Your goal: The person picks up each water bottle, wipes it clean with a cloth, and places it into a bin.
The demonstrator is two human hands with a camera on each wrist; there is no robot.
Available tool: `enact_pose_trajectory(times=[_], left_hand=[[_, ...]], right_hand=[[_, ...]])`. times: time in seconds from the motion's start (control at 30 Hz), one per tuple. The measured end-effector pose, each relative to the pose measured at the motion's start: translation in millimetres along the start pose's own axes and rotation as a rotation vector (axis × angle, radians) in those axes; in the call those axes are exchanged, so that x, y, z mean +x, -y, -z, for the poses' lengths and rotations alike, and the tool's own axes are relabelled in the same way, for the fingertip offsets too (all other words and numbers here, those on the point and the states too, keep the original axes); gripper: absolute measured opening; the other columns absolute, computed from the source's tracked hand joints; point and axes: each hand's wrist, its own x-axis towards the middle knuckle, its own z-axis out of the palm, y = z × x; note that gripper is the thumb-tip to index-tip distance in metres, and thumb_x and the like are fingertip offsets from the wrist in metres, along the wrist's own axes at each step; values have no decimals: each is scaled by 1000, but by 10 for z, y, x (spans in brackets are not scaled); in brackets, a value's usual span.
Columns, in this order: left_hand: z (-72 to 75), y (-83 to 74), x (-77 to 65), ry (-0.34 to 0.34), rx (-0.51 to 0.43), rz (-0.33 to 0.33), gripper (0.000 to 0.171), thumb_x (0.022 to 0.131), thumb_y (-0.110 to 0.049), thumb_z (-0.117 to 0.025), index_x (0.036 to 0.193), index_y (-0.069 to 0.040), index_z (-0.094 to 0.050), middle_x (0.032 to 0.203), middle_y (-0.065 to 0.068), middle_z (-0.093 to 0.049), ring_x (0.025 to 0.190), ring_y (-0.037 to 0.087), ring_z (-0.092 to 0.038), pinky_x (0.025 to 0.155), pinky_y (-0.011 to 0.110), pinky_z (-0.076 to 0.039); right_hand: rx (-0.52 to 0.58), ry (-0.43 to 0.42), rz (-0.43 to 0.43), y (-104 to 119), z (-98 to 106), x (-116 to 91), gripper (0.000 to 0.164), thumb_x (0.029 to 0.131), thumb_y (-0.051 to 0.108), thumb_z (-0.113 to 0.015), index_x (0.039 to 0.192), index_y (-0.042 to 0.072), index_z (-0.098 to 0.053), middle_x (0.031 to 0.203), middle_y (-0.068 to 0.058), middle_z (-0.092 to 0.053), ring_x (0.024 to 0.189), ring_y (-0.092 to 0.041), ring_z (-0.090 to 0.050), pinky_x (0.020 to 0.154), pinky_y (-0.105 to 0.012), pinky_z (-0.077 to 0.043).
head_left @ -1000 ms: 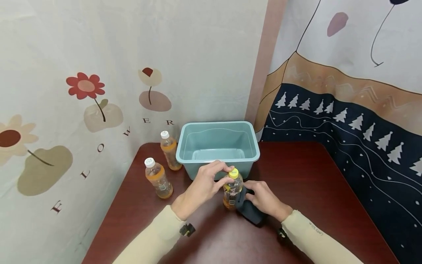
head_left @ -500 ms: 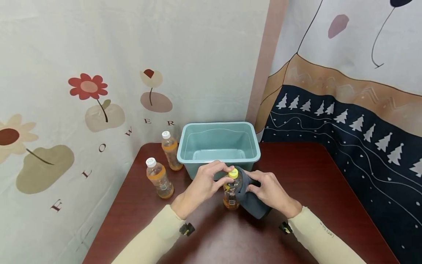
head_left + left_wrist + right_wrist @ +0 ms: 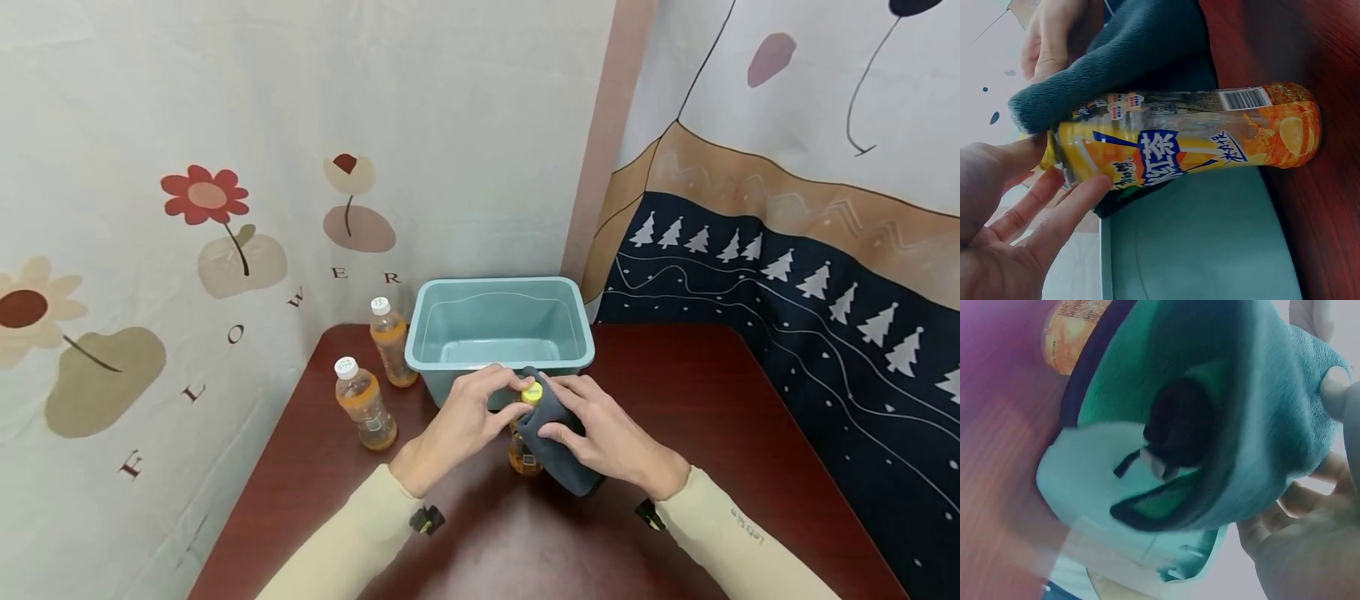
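Observation:
A clear plastic tea bottle (image 3: 524, 460) with a yellow cap stands on the table in front of the basin. My left hand (image 3: 467, 410) holds it at the top, thumb and fingers about the cap and neck. The yellow label with an orange slice shows on the bottle (image 3: 1191, 134) in the left wrist view. My right hand (image 3: 613, 435) grips a dark grey cloth (image 3: 561, 454) and presses it around the bottle's upper right side. In the right wrist view the folded cloth (image 3: 1279, 419) hides most of the bottle, leaving only its lower end.
A light blue plastic basin (image 3: 498, 367) stands right behind the bottle. Two bottles with white caps, the front bottle (image 3: 367, 408) and the rear bottle (image 3: 392, 346), stand at the left of the dark red table (image 3: 712, 400). Printed curtains (image 3: 480, 142) hang behind.
My right hand has raised the cloth from the bottle's lower right side to its neck and wrapped it further around. The left hand stays at the cap.

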Motion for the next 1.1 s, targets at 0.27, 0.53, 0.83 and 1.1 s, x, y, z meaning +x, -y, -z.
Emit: enact_pose_trajectory(times=[0.27,0.53,0.83,1.1], left_hand=[[25,-8,-6,15,-20,0,23,100,-20,-94,119,-14,-82,129,2,-86,124,20,-83,108,38,-70],[25,-20,7,14,-12,3,23,100,-21,-94,118,-14,-82,129,1,-87,124,20,-83,108,39,-69],[28,-3,-4,10,-2,5,20,101,-21,-94,115,-15,-81,128,0,-87,122,19,-83,105,37,-70],[18,1,-21,-9,-3,-11,20,100,-20,-94,114,-15,-80,128,0,-86,123,19,-84,104,37,-70]], right_hand=[[-68,19,15,3,17,-14,84,98,41,-93,169,8,-61,158,-10,-69,136,-24,-69,107,-42,-70],[-26,13,15,-46,33,-13,80,93,29,-98,162,4,-68,152,-15,-75,129,-27,-78,103,-41,-72],[-9,-24,-1,-152,-56,-44,55,88,13,-102,140,7,-85,129,-7,-87,113,-21,-80,96,-38,-72],[9,-16,15,-401,-398,-149,32,95,5,-96,126,13,-91,118,3,-89,107,-14,-76,89,-33,-71]])
